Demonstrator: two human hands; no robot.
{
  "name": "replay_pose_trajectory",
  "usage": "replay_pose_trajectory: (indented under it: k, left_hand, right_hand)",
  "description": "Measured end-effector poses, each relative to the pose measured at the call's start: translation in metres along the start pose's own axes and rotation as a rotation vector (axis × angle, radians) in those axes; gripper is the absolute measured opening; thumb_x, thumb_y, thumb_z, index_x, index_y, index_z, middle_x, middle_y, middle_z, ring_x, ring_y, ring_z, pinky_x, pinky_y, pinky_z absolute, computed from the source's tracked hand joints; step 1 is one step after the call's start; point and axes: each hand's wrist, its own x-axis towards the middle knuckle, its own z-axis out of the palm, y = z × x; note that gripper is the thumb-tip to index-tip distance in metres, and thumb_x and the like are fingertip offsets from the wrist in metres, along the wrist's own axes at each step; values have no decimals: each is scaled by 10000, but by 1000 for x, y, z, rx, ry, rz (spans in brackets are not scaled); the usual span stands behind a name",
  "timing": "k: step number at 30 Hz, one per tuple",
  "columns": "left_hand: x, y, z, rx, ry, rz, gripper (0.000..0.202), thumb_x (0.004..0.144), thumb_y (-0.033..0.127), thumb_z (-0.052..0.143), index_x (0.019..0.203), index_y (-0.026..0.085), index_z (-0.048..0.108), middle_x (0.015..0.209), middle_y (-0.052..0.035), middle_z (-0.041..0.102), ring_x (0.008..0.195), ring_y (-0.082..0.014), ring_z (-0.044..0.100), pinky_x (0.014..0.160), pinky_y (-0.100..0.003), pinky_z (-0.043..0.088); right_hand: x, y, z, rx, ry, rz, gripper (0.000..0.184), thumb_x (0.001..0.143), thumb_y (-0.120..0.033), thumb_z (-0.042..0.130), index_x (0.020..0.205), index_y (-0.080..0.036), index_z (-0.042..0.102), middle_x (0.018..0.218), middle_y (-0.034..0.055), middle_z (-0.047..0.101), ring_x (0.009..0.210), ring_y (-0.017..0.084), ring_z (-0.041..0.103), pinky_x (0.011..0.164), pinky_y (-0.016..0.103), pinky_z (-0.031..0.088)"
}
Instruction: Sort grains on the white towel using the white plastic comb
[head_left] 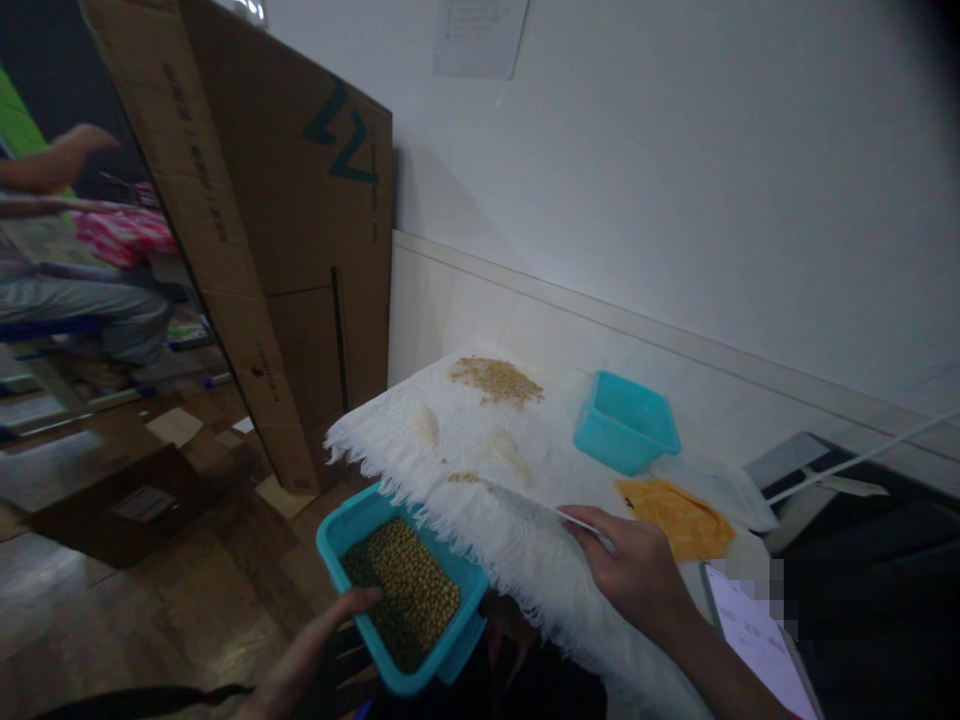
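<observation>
My left hand [319,640] grips the near left rim of a teal plastic box [335,562], its thumb over the edge. Many yellowish beans [411,580] lie in this box, which is held below the fringed edge of a white cloth [457,425]. Over the cloth, my right hand [630,560] is closed on a thin, pale, flat tool [581,522]; its far end blends into the cloth. A few beans [461,477] lie near that end. Farther back on the cloth are a spread pile of beans [499,380] and two whitish heaps [424,425].
A second teal box [626,425] stands at the back right of the table, with an orange cloth [675,515] and a clipboard with paper [757,625] nearer. A tall cardboard box [292,200] stands left, by the wall. Beyond it, a person's arm [56,165] shows.
</observation>
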Motion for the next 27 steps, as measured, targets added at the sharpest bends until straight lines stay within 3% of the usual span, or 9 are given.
replay_pose_trajectory:
  k: [6, 10, 19, 23, 27]
  left_hand:
    - [0, -3, 4, -17, 25, 1, 514, 634, 594, 842, 1017, 256, 783, 1026, -154, 841, 1319, -483, 617, 1076, -641, 514]
    - [0, -1, 5, -8, 6, -29, 491, 673, 562, 833, 1029, 227, 782, 1005, -167, 841, 1318, -474, 621, 1092, -626, 504]
    - [3, 0, 7, -34, 18, -36, 553, 621, 518, 879, 1079, 235, 757, 1059, -176, 833, 1337, -491, 597, 1094, -626, 510]
    - [-10, 4, 9, -24, 14, -14, 575, 615, 539, 883, 1084, 230, 760, 1104, -189, 823, 1346, -499, 587, 1088, -624, 516]
    - [-32, 8, 1, -3, -117, 108, 574, 616, 526, 889, 1110, 262, 767, 1209, -148, 807, 1405, -471, 539, 1117, -598, 506]
  right_hand:
    - [1, -7, 4, 33, 33, -17, 265, 972, -226, 558, 970, -224, 822, 888, 49, 837, 711, 234, 813, 630, 281, 655]
    - [1, -10, 5, 75, 28, -27, 260, 980, -227, 561, 968, -217, 821, 877, 51, 837, 703, 230, 812, 617, 275, 651]
    - [0, -12, 3, 102, -8, -18, 248, 985, -248, 574, 979, -242, 822, 897, 37, 839, 731, 229, 815, 643, 283, 653]
    - [1, -13, 2, 119, -13, -6, 251, 985, -254, 570, 981, -252, 821, 886, 32, 838, 728, 225, 814, 647, 287, 656]
    - [2, -14, 0, 151, -46, -37, 243, 986, -235, 570, 1001, -234, 812, 895, 29, 839, 738, 216, 815, 660, 278, 654]
